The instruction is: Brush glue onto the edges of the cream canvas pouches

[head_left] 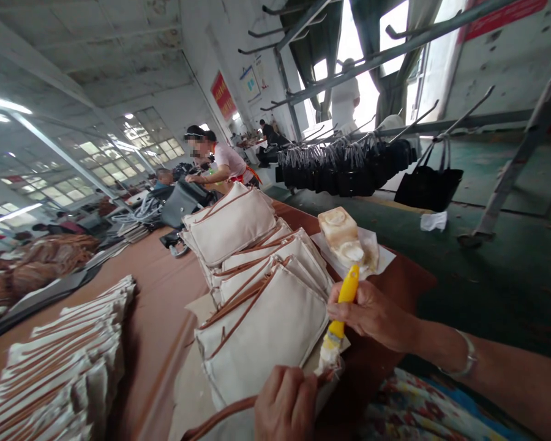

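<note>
My right hand (pixel 371 312) grips a yellow-handled brush (pixel 348 294), its bristles pointing down and coated in whitish paste. The bristles touch a small brown end beside my left hand (pixel 287 401). That hand has its fingers curled on the edge of a cream piece with a brown strap (pixel 229 413), at the bottom of the view. Just beyond lies a pile of cream bags (pixel 266 331) with brown straps, overlapping each other. A pale, paste-smeared container (pixel 338 229) rests on white paper behind the brush.
Another row of cream pieces (pixel 68 361) stands on the brown table (pixel 153 306) at left. A person (pixel 227 162) handles a dark grey bag (pixel 181 205) across the table. Black bags (pixel 340 171) hang from a metal rack at the right.
</note>
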Motion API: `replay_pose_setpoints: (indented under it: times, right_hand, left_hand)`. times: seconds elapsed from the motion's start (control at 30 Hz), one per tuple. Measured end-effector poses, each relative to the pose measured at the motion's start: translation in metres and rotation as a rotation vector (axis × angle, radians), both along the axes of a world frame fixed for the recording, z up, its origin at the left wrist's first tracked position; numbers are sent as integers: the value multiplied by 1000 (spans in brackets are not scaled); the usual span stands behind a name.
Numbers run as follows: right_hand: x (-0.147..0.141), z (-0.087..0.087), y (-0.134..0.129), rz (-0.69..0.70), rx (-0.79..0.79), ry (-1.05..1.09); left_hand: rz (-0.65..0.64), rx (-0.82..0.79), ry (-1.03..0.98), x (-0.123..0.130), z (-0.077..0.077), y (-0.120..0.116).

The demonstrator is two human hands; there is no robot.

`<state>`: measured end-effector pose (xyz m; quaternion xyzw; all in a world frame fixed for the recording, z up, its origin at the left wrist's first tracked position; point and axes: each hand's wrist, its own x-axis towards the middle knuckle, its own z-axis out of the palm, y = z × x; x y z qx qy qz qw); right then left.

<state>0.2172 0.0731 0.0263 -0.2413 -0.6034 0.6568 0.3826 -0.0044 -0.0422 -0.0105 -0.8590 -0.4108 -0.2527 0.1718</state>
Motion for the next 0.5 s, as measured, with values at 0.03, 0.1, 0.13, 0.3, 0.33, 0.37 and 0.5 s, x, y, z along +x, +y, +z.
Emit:
replay_pose_setpoints:
  times: [0.03, 0.1, 0.13, 0.3, 0.33, 0.37, 0.5]
  right_hand:
    - [1, 1, 0, 51, 1, 0]
    - [6, 3, 3, 129, -26, 11]
    - [8, 5, 5, 135, -47, 19]
    - [4, 6, 10, 1, -43, 30]
    - [1, 5, 10, 18, -39, 19]
    - [-2, 3, 8, 52, -45, 5]
    - [6, -9, 0, 139, -89, -49]
  left_hand:
    - [-6, 5, 6, -1, -1, 0]
    - [3, 7, 6, -2, -3, -1]
    - [8, 1, 5, -3, -5, -1]
    - [-13, -12, 16, -6, -9, 1]
    - [-15, -11, 16, -6, -9, 2]
    - [-11, -17, 15, -7, -9, 3]
    - [128, -102, -45, -8, -11, -3]
